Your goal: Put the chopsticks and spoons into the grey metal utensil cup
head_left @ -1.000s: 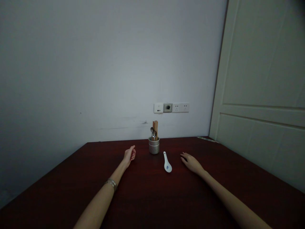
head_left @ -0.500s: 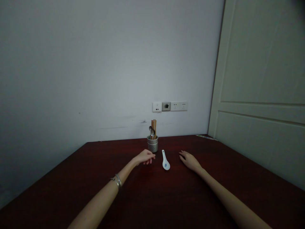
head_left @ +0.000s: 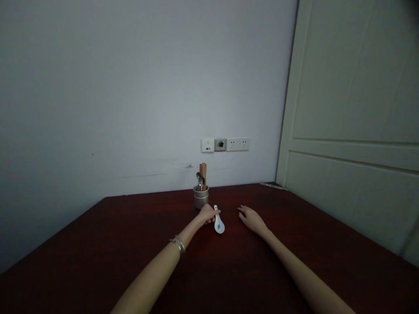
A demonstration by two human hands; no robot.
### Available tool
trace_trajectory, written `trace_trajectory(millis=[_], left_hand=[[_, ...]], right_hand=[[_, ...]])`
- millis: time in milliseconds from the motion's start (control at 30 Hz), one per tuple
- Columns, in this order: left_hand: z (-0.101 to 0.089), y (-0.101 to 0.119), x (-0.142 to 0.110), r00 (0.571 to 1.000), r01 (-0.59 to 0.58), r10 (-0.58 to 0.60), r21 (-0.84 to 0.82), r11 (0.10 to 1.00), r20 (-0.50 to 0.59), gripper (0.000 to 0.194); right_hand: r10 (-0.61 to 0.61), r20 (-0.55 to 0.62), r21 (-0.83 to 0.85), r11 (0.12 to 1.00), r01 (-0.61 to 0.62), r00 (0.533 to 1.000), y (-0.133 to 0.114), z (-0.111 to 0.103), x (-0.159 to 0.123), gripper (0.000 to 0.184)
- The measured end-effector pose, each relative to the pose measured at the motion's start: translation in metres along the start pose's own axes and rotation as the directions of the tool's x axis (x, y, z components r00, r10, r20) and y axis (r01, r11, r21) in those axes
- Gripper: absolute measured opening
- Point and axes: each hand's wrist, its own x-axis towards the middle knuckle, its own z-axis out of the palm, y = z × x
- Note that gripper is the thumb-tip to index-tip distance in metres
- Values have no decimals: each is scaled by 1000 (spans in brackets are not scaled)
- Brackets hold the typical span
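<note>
A white ceramic soup spoon with a small blue mark in its bowl lies on the dark red table, handle pointing away from me. My left hand is at its handle from the left, with the thumb across it and the fingers curled in a pinch; the fingertips are partly hidden. Bracelets circle that wrist. To the right of the spoon, my right hand rests palm down on the tabletop, fingers stretched out and holding nothing. Just behind my left hand stands a grey metal utensil holder.
Wooden chopsticks and metal spoons stand in the holder. The table meets a pale wall with a row of sockets. A panelled white door rises along the right side.
My left hand has moved right, from beside the spoon onto its handle. My right hand and the spoon keep their places on the table. The view has turned slightly to the right.
</note>
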Motion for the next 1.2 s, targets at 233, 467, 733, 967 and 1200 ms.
trace_trajectory(millis=[233,467,733,967,1200], left_hand=[[0,3,6,993,121,-121,-41,992,1,39],[-6,2,2,988,140,-117,-273,952,98,37],[-18,12,-10,992,-33,66,-293,955,103,39],[-61,35,-36,970,-231,244,-395,889,-18,36],[-106,55,-70,922,-383,328,-364,849,-207,38]], right_hand=[[-10,-18,3,1000,10,1000,2,3,0,42],[-8,-21,0,1000,8,1000,1,1,-1,41],[-12,-9,22,1000,12,1000,4,3,0,42],[-4,-14,-7,1000,4,1000,6,5,1,41],[-29,-14,-36,999,29,999,7,7,1,43]])
